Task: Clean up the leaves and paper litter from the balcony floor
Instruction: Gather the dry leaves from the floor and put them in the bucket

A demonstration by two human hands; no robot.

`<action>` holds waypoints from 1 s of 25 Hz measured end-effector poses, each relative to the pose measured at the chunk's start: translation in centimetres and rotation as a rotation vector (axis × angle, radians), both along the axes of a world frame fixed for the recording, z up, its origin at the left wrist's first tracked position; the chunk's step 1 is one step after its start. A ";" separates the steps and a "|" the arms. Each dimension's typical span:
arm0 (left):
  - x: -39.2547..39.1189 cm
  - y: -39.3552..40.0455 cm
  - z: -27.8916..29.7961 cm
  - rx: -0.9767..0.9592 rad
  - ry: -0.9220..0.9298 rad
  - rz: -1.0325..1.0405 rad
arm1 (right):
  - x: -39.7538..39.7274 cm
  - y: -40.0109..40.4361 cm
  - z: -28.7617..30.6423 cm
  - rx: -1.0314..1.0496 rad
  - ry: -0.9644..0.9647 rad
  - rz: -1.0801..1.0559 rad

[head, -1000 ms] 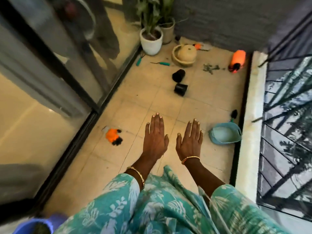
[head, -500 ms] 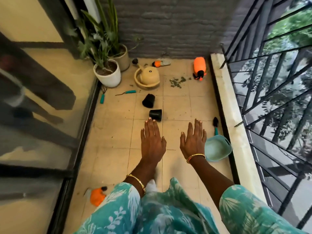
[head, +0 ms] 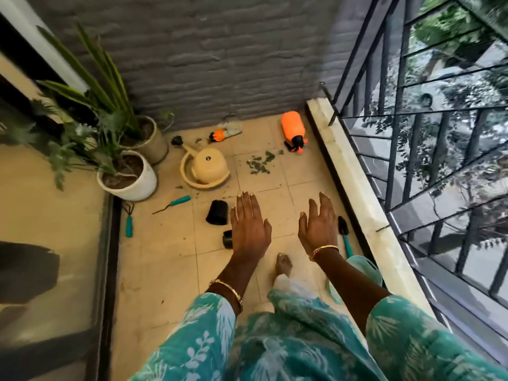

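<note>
Behind the left hand (head: 248, 229), a black pot (head: 228, 238) half hidden.

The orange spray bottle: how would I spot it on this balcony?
Follow the pale ledge under the railing to the grey wall. The orange spray bottle lies on its side there, right of the scattered leaves; larger than the other orange item.

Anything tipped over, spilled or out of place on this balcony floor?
Yes. Green leaf scraps are scattered on the tiles by the far wall. The orange spray bottle and a black plastic pot lie on their sides. The beige watering can lies tipped too.
</note>
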State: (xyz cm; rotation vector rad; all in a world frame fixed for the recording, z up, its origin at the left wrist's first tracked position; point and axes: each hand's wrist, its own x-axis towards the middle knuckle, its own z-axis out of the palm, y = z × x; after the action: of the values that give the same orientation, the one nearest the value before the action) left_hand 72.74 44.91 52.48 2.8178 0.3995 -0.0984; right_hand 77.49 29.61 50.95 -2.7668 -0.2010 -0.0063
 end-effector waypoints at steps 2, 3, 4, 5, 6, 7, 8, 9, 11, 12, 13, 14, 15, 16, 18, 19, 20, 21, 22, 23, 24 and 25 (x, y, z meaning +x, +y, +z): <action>4.6 0.4 -0.5 -0.009 0.005 0.031 | 4.9 0.0 0.0 0.005 0.021 -0.009; 6.5 0.6 -0.6 -0.016 0.011 0.049 | 7.0 0.1 -0.1 -0.007 0.023 0.017; 9.5 0.8 -0.8 -0.016 0.019 0.056 | 10.3 0.2 -0.2 -0.018 0.038 0.044; 11.8 1.0 -1.1 -0.015 0.026 0.066 | 12.9 0.3 -0.6 -0.014 0.060 0.049; 13.8 1.3 -1.2 0.000 0.041 0.074 | 15.3 0.5 -0.7 -0.015 0.083 0.046; 15.9 1.7 -1.5 0.006 0.065 0.068 | 17.7 0.8 -0.9 -0.021 0.101 0.033; 17.9 2.1 -2.0 0.013 0.086 0.049 | 20.0 1.1 -1.0 -0.030 0.110 0.018; 20.4 2.6 -2.8 0.011 0.105 0.040 | 22.7 1.4 -1.4 -0.037 0.124 0.006; 24.9 3.8 -4.4 -0.005 0.149 0.025 | 27.3 2.2 -2.4 -0.047 0.126 -0.024; 27.4 4.4 -5.0 -0.012 0.177 0.019 | 29.5 2.6 -3.1 -0.049 0.130 -0.048; 29.8 4.9 -5.5 -0.032 0.207 0.015 | 31.7 2.8 -4.0 -0.042 0.140 -0.082; 32.6 5.3 -6.5 -0.046 0.241 0.006 | 34.2 3.2 -5.2 -0.039 0.160 -0.114; 35.0 5.7 -7.5 -0.048 0.238 0.002 | 36.3 3.7 -6.4 -0.045 0.181 -0.141; 37.2 6.0 -8.9 -0.031 0.203 -0.003 | 38.2 4.2 -7.9 -0.061 0.208 -0.163; 41.6 6.8 -12.7 -0.032 0.178 -0.016 | 42.5 5.6 -11.8 -0.062 0.260 -0.194; 43.8 7.1 -15.6 -0.039 0.193 -0.013 | 44.8 6.5 -14.7 -0.050 0.291 -0.200; 45.6 7.4 -18.6 -0.044 0.200 0.003 | 46.8 7.4 -17.8 -0.026 0.319 -0.205; 47.1 7.8 -22.0 -0.044 0.205 0.020 | 48.6 8.2 -21.4 -0.004 0.346 -0.195; 48.7 8.2 -25.9 -0.042 0.205 0.038 | 50.5 8.9 -25.5 0.016 0.379 -0.180; 50.0 8.6 -29.7 -0.044 0.208 0.053 | 52.2 9.5 -29.7 0.030 0.415 -0.159; 51.5 9.1 -34.3 -0.050 0.208 0.063 | 54.2 10.0 -34.6 0.030 0.449 -0.126; 52.8 9.5 -38.5 -0.038 0.200 0.061 | 56.1 10.3 -39.1 0.018 0.476 -0.093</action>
State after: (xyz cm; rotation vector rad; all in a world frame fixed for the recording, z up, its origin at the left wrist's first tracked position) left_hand 125.55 54.39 13.96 2.7641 0.5212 -0.3729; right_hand 133.55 39.96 11.80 -2.6625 0.0527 0.6136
